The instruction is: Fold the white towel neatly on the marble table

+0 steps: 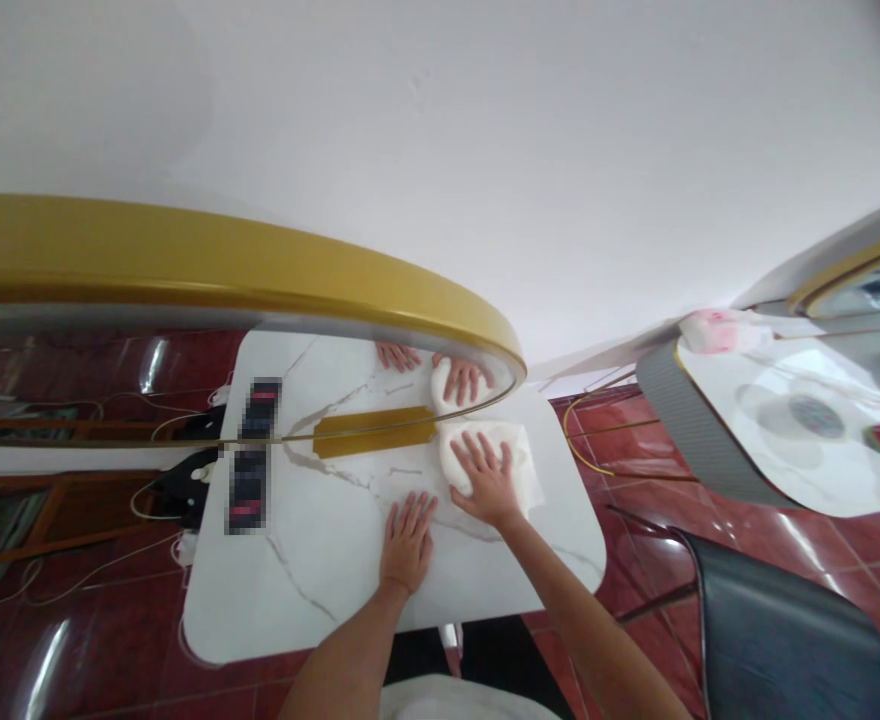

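My left hand [408, 545] lies flat on the white marble-patterned table [305, 620], fingers stretched out and nothing in it. Just to its right, my right hand [487, 478] rests with spread fingers on top of a soft white bundle [521, 450], which looks like a tissue pack or folded cloth; its exact kind is not clear. The bundle sits near the table's right side, close to the mirror [335, 370], which reflects both hands and part of the bundle.
A gold mirror frame [320, 265] curves along the wall above the table. On the left of the tabletop is a blurred-out dark object [248, 495]. A black chair [785, 620] stands right, below a second white table [740, 420] bearing a pink-and-white pack [721, 330].
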`<action>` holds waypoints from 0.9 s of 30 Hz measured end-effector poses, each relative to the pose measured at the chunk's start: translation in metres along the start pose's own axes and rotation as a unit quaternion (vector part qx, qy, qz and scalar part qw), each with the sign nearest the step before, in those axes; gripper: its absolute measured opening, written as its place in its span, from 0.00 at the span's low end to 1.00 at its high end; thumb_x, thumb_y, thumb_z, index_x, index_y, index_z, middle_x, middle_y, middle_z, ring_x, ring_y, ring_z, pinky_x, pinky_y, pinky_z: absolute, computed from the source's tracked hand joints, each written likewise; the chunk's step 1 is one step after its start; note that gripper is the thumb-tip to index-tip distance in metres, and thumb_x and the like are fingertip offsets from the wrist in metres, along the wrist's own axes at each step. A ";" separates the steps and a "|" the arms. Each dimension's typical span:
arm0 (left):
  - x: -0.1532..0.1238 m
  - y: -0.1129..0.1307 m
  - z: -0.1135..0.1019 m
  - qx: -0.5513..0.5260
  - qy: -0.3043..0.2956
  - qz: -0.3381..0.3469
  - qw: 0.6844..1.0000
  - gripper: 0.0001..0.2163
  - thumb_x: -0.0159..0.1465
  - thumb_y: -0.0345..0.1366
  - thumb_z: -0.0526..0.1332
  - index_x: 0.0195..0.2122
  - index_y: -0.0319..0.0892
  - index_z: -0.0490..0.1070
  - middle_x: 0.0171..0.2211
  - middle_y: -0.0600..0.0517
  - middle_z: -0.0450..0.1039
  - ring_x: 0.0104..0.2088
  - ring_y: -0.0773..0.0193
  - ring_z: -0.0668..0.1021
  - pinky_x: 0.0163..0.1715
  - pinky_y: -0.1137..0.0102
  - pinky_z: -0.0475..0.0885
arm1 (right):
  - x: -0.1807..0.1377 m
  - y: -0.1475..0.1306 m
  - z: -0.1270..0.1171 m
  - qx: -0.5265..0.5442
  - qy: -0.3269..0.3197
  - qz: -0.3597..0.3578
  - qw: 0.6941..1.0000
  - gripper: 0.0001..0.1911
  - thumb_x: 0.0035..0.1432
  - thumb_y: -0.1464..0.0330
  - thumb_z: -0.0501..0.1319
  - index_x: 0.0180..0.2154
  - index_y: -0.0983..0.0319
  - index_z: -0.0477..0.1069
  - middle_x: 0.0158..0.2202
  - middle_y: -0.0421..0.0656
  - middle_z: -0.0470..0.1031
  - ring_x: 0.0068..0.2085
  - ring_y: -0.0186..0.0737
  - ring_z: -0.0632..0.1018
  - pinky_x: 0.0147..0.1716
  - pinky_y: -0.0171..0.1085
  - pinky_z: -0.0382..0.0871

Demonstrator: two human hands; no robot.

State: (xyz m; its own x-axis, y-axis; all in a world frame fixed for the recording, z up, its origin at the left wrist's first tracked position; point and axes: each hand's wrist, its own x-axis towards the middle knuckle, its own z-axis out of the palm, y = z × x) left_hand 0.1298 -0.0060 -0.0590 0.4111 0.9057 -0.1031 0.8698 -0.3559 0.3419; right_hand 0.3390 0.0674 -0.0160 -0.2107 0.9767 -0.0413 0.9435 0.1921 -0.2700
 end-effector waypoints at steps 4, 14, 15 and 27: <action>-0.001 -0.002 0.003 0.026 0.012 0.021 0.999 0.28 0.61 0.28 0.50 0.63 0.48 0.50 0.63 0.54 0.52 0.64 0.57 0.52 0.63 0.54 0.43 | -0.074 -0.025 0.009 0.015 -0.045 -0.046 0.998 0.43 0.50 0.58 0.55 0.64 0.53 0.39 0.66 0.41 0.40 0.64 0.58 0.42 0.58 0.61 0.25; 0.002 0.002 -0.004 0.079 0.025 0.026 0.996 0.29 0.62 0.27 0.49 0.64 0.49 0.46 0.63 0.55 0.52 0.63 0.60 0.54 0.63 0.56 0.46 | -0.074 0.001 0.005 -0.026 -0.010 -0.029 0.999 0.40 0.52 0.59 0.54 0.64 0.53 0.41 0.66 0.42 0.44 0.64 0.56 0.46 0.58 0.60 0.31; 0.001 0.002 -0.004 0.080 0.023 0.025 0.996 0.29 0.62 0.27 0.49 0.64 0.49 0.46 0.63 0.55 0.52 0.63 0.60 0.54 0.63 0.56 0.46 | -0.059 0.011 0.002 -0.037 0.002 -0.007 0.999 0.40 0.52 0.58 0.54 0.64 0.53 0.41 0.66 0.42 0.44 0.64 0.56 0.46 0.58 0.60 0.32; 0.001 0.005 -0.007 0.073 0.019 0.017 0.997 0.29 0.62 0.28 0.49 0.64 0.50 0.44 0.63 0.57 0.51 0.64 0.60 0.52 0.62 0.55 0.47 | 0.030 0.094 -0.016 -0.065 0.062 0.085 0.992 0.37 0.56 0.52 0.52 0.63 0.54 0.44 0.65 0.43 0.47 0.63 0.52 0.48 0.57 0.58 0.39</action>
State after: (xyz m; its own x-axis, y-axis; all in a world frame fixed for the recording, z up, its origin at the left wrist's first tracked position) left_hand 0.1322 -0.0055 -0.0509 0.4333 0.8994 -0.0577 0.8869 -0.4141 0.2046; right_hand 0.4251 0.1158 -0.0271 -0.0204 0.9987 0.0458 0.9895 0.0267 -0.1423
